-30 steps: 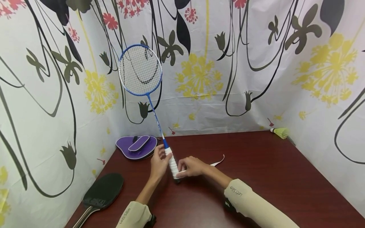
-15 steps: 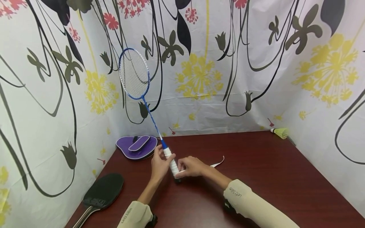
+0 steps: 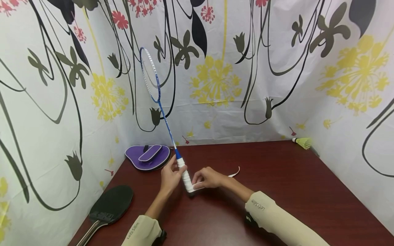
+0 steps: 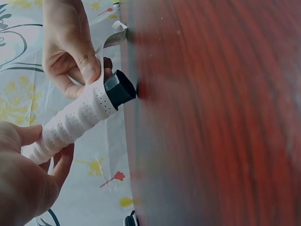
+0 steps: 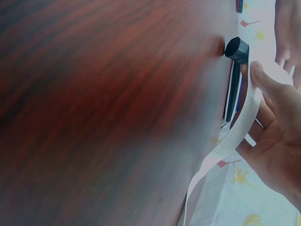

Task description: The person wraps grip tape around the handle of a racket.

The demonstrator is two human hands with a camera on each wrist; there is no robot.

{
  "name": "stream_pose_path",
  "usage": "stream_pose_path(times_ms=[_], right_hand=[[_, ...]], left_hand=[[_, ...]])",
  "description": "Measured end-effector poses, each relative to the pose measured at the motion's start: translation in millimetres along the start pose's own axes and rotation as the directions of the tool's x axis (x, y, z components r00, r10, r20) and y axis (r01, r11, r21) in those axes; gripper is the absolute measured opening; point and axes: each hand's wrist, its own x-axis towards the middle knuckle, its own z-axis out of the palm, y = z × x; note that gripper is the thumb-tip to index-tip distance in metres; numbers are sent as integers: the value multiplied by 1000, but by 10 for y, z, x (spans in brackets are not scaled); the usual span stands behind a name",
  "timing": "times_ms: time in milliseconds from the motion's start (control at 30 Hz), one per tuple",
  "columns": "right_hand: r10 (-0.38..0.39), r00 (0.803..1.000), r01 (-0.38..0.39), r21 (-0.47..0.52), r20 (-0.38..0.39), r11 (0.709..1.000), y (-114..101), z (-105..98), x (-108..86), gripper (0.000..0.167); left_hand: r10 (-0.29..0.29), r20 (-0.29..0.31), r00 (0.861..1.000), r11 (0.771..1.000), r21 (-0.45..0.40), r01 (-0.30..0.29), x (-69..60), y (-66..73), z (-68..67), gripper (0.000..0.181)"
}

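A blue and white badminton racket (image 3: 167, 127) leans up and to the left, its head turned nearly edge-on. My left hand (image 3: 170, 177) holds the upper part of its handle between thumb and fingers. White perforated grip tape (image 4: 70, 121) winds round the handle in ridged turns; the black butt end (image 4: 120, 89) stays bare, close to the tabletop. Beside that end, my right hand (image 3: 209, 178) pinches the tape where it comes off the handle. The loose tape tail (image 5: 235, 136) runs past the right hand and curls at its tip.
On the dark red-brown table (image 3: 277, 191), a purple paddle case (image 3: 135, 157) lies at the back left. A black table tennis paddle (image 3: 112, 204) is at the left edge. A yellow shuttlecock (image 3: 303, 142) sits at the back right corner. Patterned cloth hangs round the table.
The racket has turned about its shaft, so its head went from nearly face-on to nearly edge-on. Both hands stay about the handle, and the tape tail has shifted slightly left.
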Motion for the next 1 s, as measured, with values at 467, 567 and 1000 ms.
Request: stream_pose_path(times_ms=[467, 567, 1000], right_hand=[[49, 999, -50, 11, 19, 999, 17, 6, 24, 24], [56, 997, -56, 0, 50, 998, -9, 11, 42, 21], [73, 997, -74, -46, -15, 996, -61, 84, 65, 32]], left_hand=[[-53, 172, 984, 987, -142, 78, 87, -398, -28, 61], [-90, 184, 979, 978, -167, 121, 84, -400, -27, 59], [-9, -36, 999, 991, 131, 13, 76, -382, 104, 66]])
